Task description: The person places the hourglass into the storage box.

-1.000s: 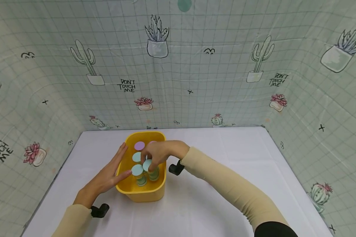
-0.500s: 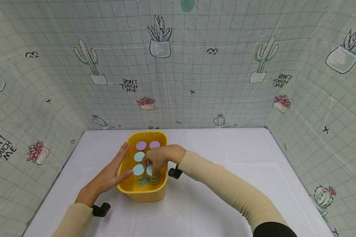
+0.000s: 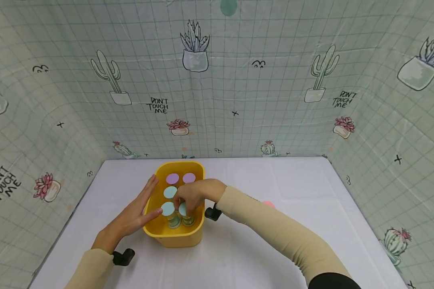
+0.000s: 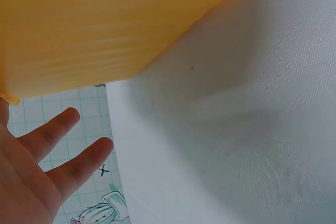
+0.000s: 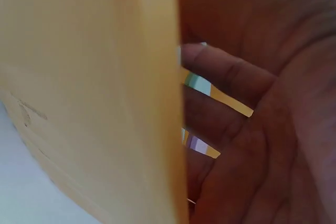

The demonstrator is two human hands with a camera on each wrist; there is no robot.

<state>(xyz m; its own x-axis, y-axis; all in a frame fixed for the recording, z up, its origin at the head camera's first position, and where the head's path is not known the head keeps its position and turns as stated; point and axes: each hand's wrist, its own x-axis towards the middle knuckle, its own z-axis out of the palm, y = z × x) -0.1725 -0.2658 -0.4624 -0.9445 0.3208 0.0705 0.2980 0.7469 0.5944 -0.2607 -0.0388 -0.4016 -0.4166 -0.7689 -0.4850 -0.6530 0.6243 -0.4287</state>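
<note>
In the head view, a yellow bin [image 3: 179,241] holds several clear jars with coloured lids. My right hand [image 3: 195,194] reaches over its right wall, fingers curled down around a jar with a light-blue lid [image 3: 183,209]. Left of that is another light-blue-lidded jar [image 3: 168,209], close to my left thumb tip. My left hand [image 3: 135,212] rests along the bin's left rim, its fingers straight; the left wrist view has them spread beside the yellow wall [image 4: 105,24]. In the right wrist view, the bin wall [image 5: 94,93] hides my right fingertips.
Behind the held jar are a light-blue lid [image 3: 170,192] and two purple lids, left [image 3: 172,179] and right [image 3: 189,178]. A pink thing [image 3: 269,204] lies partly hidden behind my right sleeve. Patterned cloth [image 3: 217,80] surrounds the white table [image 3: 246,257].
My right hand has gone lower in the bin with its jar, which now stands deeper beside the front-left one. The right purple lid and the pink thing have come into sight.
</note>
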